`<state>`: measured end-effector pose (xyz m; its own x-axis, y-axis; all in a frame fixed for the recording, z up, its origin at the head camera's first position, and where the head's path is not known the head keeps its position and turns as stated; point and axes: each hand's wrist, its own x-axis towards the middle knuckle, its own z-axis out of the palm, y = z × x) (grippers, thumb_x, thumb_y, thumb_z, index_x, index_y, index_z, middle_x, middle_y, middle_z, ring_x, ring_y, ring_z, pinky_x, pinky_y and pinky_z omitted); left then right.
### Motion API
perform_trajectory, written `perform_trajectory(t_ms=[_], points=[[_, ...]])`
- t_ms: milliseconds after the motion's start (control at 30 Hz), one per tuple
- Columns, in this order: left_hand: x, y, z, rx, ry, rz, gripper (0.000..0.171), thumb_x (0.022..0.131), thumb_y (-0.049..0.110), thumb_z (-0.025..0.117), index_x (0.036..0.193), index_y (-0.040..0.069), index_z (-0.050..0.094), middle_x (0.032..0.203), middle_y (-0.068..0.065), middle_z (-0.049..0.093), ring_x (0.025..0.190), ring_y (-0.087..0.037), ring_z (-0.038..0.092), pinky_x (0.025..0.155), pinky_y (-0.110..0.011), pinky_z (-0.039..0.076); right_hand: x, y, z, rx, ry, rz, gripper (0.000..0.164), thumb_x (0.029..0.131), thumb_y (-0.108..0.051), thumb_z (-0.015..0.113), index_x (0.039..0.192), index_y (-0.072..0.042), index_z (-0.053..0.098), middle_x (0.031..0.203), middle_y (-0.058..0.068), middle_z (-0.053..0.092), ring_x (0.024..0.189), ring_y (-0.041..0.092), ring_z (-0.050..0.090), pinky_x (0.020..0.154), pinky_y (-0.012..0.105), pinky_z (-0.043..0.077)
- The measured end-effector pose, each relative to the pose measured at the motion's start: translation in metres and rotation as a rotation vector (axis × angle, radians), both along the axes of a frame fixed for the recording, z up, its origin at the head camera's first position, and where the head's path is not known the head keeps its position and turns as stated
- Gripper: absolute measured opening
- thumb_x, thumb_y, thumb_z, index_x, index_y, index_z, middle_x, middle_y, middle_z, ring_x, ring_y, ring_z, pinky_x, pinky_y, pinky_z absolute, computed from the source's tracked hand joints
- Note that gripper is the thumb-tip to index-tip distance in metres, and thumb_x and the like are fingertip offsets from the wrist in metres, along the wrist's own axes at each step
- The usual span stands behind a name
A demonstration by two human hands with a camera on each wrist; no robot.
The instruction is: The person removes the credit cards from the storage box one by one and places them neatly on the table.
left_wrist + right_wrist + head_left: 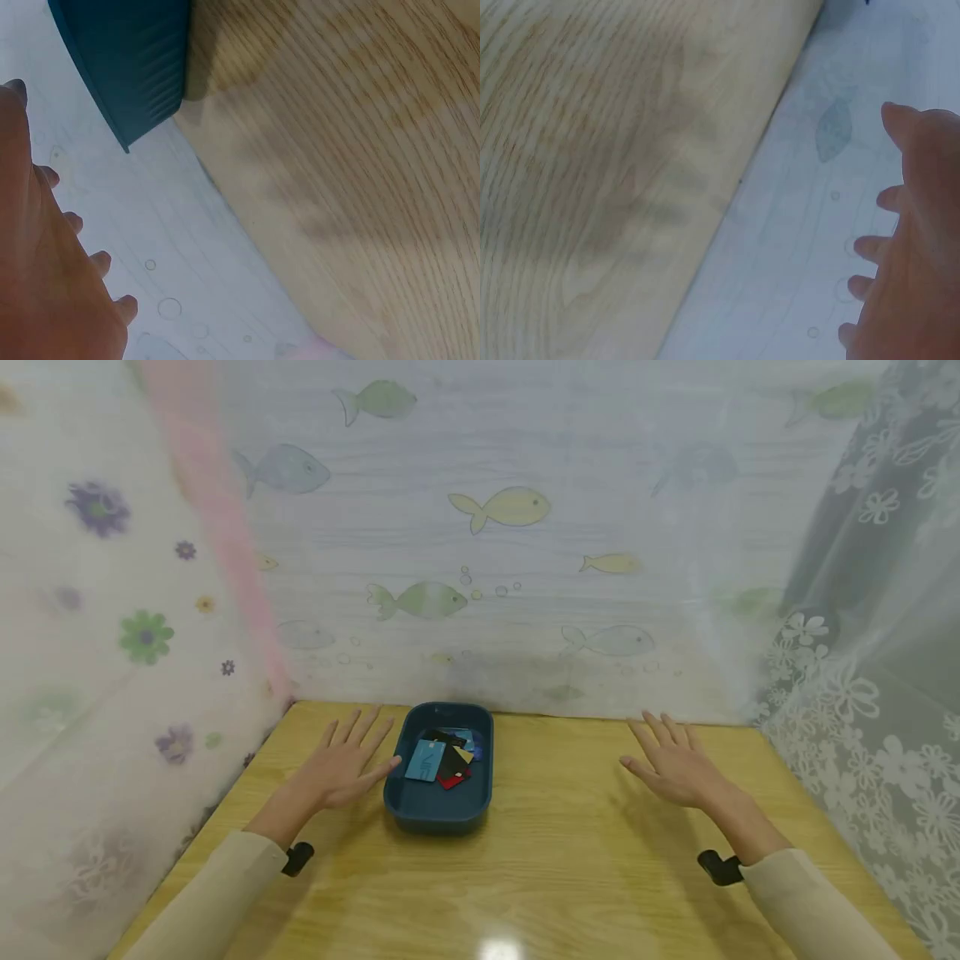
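Note:
A dark blue plastic bin [438,810] stands on the wooden table, left of the middle in the head view. Several cards lie loosely heaped in it: a light blue card [425,761], a black card [453,762], a red card [453,781] and others partly covered. My left hand [341,771] is held over the table just left of the bin, fingers spread, its thumb tip overlapping the bin's rim in the head view. Over the table's right side my right hand [675,768] hovers with fingers spread, holding nothing. The left wrist view shows the bin's ribbed outer wall [142,67].
The pale wooden table [558,852] ends at the back against a fish-printed curtain [510,577]. A flower-printed curtain [97,693] hangs along the left, and a lace-patterned one [862,710] along the right. Each wrist carries a small black device.

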<state>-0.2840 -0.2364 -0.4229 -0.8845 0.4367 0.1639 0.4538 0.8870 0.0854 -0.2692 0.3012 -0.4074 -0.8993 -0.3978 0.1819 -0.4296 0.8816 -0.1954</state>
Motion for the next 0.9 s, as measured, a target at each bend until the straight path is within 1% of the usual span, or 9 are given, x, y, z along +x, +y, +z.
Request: perform_trajectory(t_ms=[100, 233, 367, 633, 733, 900], points=[[0.0, 0.001, 0.0, 0.001, -0.024, 0.004, 0.079, 0.105, 0.063, 0.037, 0.166, 0.015, 0.019, 0.172, -0.016, 0.007, 0.154, -0.047, 0.01, 0.118, -0.071, 0.008, 0.003, -0.007, 0.001, 0.02, -0.019, 0.002, 0.074, 0.108, -0.047, 0.048, 0.16, 0.001, 0.027, 0.163, 0.033, 0.019, 0.147, 0.059, 0.013, 0.113, 0.077, 0.006], [0.003, 0.004, 0.0, 0.008, -0.056, 0.013, 0.081, 0.105, 0.065, 0.036, 0.165, 0.013, 0.019, 0.172, -0.016, 0.006, 0.155, -0.046, 0.008, 0.119, -0.071, 0.008, 0.006, -0.019, 0.003, 0.044, -0.02, 0.018, 0.073, 0.108, -0.046, 0.049, 0.16, 0.001, 0.028, 0.164, 0.03, 0.021, 0.148, 0.057, 0.015, 0.113, 0.077, 0.01], [0.005, 0.008, 0.001, 0.033, -0.046, 0.004, 0.081, 0.105, 0.064, 0.036, 0.165, 0.011, 0.022, 0.171, -0.016, 0.009, 0.155, -0.046, 0.009, 0.119, -0.071, 0.009, 0.005, -0.028, 0.003, 0.043, -0.011, 0.04, 0.073, 0.107, -0.044, 0.051, 0.16, 0.0, 0.028, 0.164, 0.029, 0.021, 0.148, 0.056, 0.017, 0.114, 0.076, 0.012], [0.008, 0.013, 0.003, 0.061, -0.099, -0.009, 0.081, 0.106, 0.063, 0.036, 0.166, 0.011, 0.017, 0.172, -0.015, 0.005, 0.156, -0.043, 0.006, 0.121, -0.068, 0.007, 0.005, -0.039, 0.003, 0.001, -0.056, 0.082, 0.075, 0.107, -0.043, 0.052, 0.16, 0.002, 0.025, 0.164, 0.03, 0.018, 0.15, 0.055, 0.013, 0.115, 0.075, 0.01], [0.009, 0.013, 0.002, 0.075, -0.103, -0.011, 0.081, 0.106, 0.062, 0.036, 0.166, 0.012, 0.015, 0.172, -0.013, 0.004, 0.156, -0.042, 0.006, 0.121, -0.067, 0.007, 0.004, -0.043, 0.004, -0.026, -0.066, 0.102, 0.075, 0.107, -0.042, 0.052, 0.16, 0.003, 0.025, 0.164, 0.03, 0.018, 0.15, 0.055, 0.014, 0.115, 0.074, 0.009], [0.013, 0.013, 0.0, 0.103, -0.076, -0.037, 0.08, 0.106, 0.059, 0.04, 0.165, 0.008, 0.019, 0.171, -0.015, 0.009, 0.155, -0.045, 0.012, 0.119, -0.07, 0.012, 0.001, -0.05, 0.003, -0.042, -0.076, 0.13, 0.075, 0.107, -0.042, 0.053, 0.16, 0.003, 0.024, 0.164, 0.03, 0.019, 0.149, 0.054, 0.016, 0.116, 0.073, 0.011]])
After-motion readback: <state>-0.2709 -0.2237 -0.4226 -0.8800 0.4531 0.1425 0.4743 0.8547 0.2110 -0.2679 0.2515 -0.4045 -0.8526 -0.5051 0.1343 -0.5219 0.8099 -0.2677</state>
